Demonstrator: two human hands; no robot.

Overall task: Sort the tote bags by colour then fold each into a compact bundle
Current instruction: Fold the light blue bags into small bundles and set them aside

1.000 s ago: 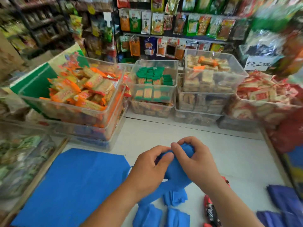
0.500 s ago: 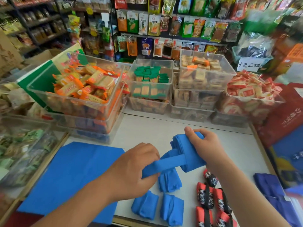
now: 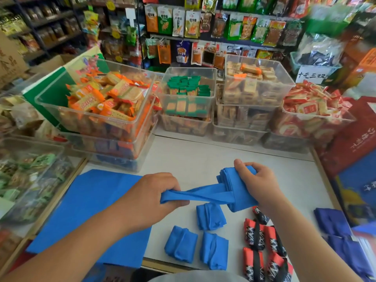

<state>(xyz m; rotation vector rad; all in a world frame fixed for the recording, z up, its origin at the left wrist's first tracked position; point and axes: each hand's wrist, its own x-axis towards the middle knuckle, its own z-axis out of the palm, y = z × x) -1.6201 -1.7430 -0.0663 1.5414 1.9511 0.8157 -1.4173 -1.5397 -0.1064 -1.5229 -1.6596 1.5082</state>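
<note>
My right hand [image 3: 256,184] grips a rolled blue tote bag [image 3: 234,180] above the white table [image 3: 203,157]. The bag's blue straps [image 3: 195,195] stretch taut leftward into my left hand [image 3: 154,198], which grips their end. Below them lie three folded blue bundles [image 3: 210,215] on the table. To the right of those sit several red-and-black patterned bundles [image 3: 262,241]. A flat blue tote bag [image 3: 91,210] lies spread at the table's left. Dark blue tote bags [image 3: 337,226] lie at the right edge.
Clear plastic bins of packaged snacks [image 3: 105,104] are stacked along the back of the table, with more bins [image 3: 28,174] to the left. A red and blue box [image 3: 354,151] stands at the right. Shelves of hanging snack packets [image 3: 183,23] fill the background.
My hands have drawn apart. The left hand pulled the straps out to the left while the right hand kept the rolled bag and lifted it slightly to the right.
</note>
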